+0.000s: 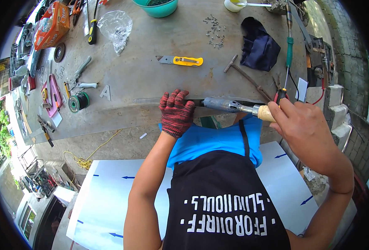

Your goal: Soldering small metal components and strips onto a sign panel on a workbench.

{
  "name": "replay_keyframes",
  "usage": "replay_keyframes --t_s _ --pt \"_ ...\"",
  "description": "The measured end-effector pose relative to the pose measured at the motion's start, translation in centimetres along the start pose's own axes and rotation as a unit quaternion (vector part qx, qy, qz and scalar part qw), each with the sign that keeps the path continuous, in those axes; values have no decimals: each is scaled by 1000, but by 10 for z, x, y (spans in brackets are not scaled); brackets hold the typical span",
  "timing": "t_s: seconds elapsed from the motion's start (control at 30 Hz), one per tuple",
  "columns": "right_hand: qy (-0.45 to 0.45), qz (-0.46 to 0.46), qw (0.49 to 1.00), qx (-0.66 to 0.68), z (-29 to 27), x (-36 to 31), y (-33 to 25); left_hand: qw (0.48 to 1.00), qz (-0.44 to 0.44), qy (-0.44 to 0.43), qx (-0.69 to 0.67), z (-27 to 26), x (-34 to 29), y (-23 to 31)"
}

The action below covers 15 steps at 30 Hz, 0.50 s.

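My left hand (177, 111), in a red and black knit glove, is closed over a thin metal strip (145, 101) along the front edge of the metal table. My bare right hand (299, 123) grips the pale wooden handle (265, 113) of what looks like a soldering iron (222, 104). Its grey barrel lies across the table edge, with the dark tip pointing left near my gloved fingers. I cannot tell if the tip touches the strip. Just beyond my right fingers is a black and red handle (281, 95). A yellow utility knife (186, 61) lies farther in.
Across the table (151, 83) are a rusty hammer (249, 77), dark cloth (259, 46), scattered screws (215, 31), wire spool (78, 101), metal letter (105, 93), plastic bag (115, 29) and green bowl (157, 8). White sheets (109, 196) with blue arrows lie below.
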State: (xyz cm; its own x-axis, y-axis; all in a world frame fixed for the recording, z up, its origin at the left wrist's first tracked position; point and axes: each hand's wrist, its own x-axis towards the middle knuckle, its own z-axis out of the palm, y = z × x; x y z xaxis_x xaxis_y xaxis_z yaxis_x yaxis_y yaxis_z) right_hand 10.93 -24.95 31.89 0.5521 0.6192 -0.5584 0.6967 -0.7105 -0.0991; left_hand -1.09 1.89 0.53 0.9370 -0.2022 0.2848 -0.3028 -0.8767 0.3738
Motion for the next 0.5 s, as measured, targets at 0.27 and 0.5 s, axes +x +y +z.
replay_keyframes --t_s 0.27,0.5 --pt "-15 -3 1000 3 -3 1 -2 1000 3 -3 3 -1 1 1" --pt "-8 5 1000 -4 -3 -1 -6 1000 -1 -10 -6 -3 2 1"
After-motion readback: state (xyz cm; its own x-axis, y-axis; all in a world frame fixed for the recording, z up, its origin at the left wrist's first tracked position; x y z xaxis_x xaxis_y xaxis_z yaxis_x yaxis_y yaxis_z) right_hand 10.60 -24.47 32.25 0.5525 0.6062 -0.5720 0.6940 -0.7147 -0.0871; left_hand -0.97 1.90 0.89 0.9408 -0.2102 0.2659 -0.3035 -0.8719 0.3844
